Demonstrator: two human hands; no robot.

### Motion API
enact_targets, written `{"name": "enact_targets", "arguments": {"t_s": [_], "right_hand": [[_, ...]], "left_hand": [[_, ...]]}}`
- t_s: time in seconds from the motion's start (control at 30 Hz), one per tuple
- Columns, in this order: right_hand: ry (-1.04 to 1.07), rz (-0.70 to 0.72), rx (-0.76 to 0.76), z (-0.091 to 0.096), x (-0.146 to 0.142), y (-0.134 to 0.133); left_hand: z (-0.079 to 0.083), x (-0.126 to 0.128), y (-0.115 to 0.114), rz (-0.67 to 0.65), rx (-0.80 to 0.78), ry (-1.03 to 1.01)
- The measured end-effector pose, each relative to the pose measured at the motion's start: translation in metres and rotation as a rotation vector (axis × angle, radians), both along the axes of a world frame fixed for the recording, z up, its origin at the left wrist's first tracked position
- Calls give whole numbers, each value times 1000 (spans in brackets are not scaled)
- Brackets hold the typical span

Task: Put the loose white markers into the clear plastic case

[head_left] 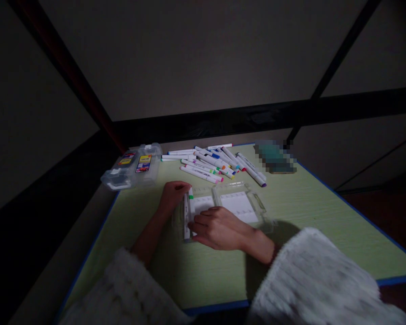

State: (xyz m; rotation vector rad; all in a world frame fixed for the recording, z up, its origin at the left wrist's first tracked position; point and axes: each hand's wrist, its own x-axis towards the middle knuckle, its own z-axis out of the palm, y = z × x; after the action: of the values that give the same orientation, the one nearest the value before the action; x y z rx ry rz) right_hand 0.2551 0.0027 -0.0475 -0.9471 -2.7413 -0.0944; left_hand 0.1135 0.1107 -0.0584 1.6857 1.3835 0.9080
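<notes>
In front of me a clear plastic case (264,219) lies open, with white paper inserts inside. One white marker (186,221) lies along the left side of the case. Right beside it is a second white marker with a green band (191,195). My left hand (172,196) is closed, its fingertips pinching the far end of the green-banded marker. Over the near end of that marker, my right hand (219,228) has its fingers curled and pressed down, hiding part of the marker and case.
Several loose white markers (209,158) with coloured ends lie piled beyond the case. Clear cases with printed labels (144,163) stand at the back left. A blurred teal object (275,158) lies at the back right. The green table (307,198) has a blue edge.
</notes>
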Motion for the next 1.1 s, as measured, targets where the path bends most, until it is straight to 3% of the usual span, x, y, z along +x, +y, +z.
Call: {"name": "enact_targets", "arguments": {"t_s": [1.1], "right_hand": [[-13,32,-44,2,-1,0]], "left_hand": [[0,-6,4,-89,-18,-4]]}}
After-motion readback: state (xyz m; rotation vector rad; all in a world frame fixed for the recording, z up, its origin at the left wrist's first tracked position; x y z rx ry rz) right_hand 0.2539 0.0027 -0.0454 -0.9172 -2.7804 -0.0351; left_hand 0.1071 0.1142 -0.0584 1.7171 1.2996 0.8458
